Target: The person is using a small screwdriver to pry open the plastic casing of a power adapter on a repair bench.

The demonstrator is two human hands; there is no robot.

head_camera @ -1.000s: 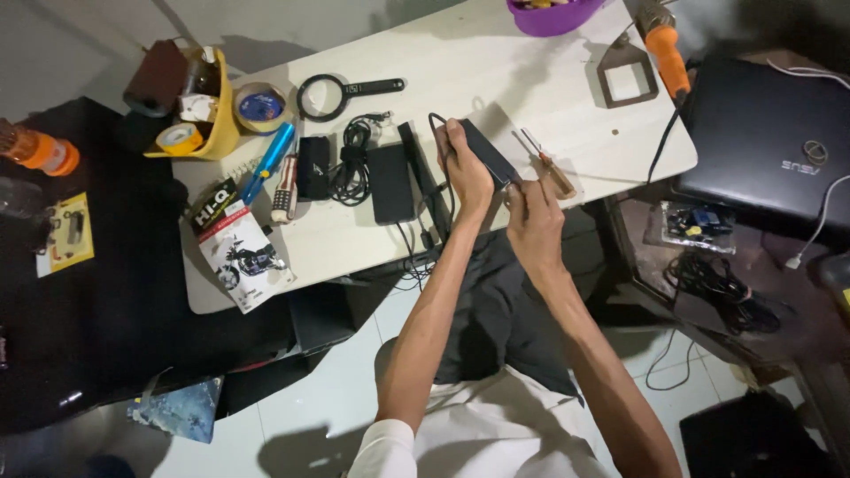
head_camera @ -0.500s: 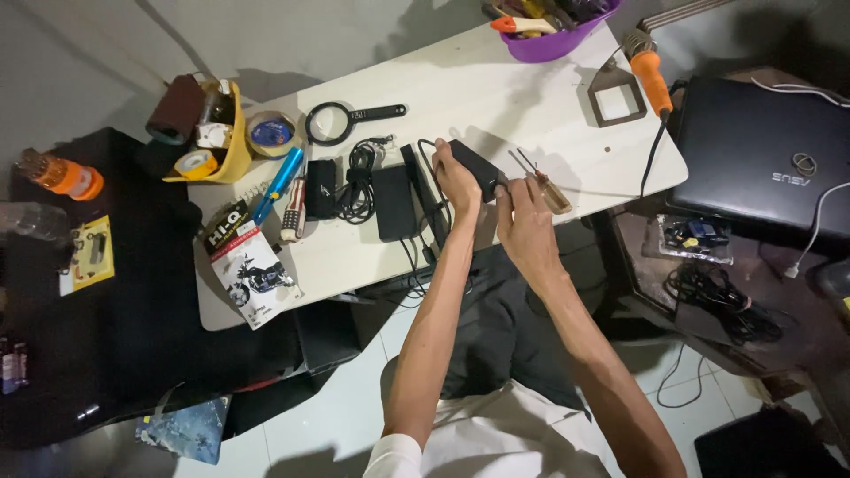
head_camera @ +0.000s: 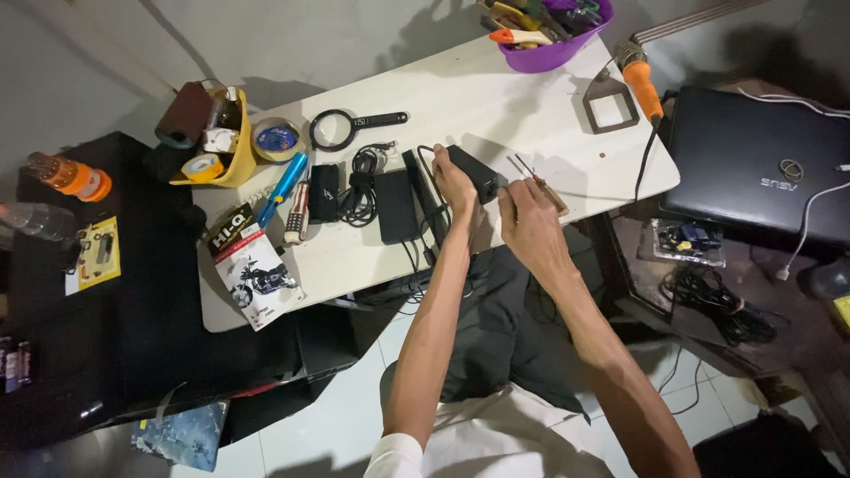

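From the head camera, the left hand [head_camera: 453, 181] clamps its fingers around a black power adapter [head_camera: 476, 171] on the white table [head_camera: 531, 97], steadying it. The right hand [head_camera: 524, 217] (fingers pinched together) holds a small screwdriver [head_camera: 537, 181] just beside the adapter.

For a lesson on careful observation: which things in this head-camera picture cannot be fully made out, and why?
- Black power brick: its near side is covered by the left hand, head view.
- Thin tool by the right hand: too small to tell its tip or how the fingers meet it.
- Purple bowl: cut off by the top edge.
- Laptop: runs off the right edge.
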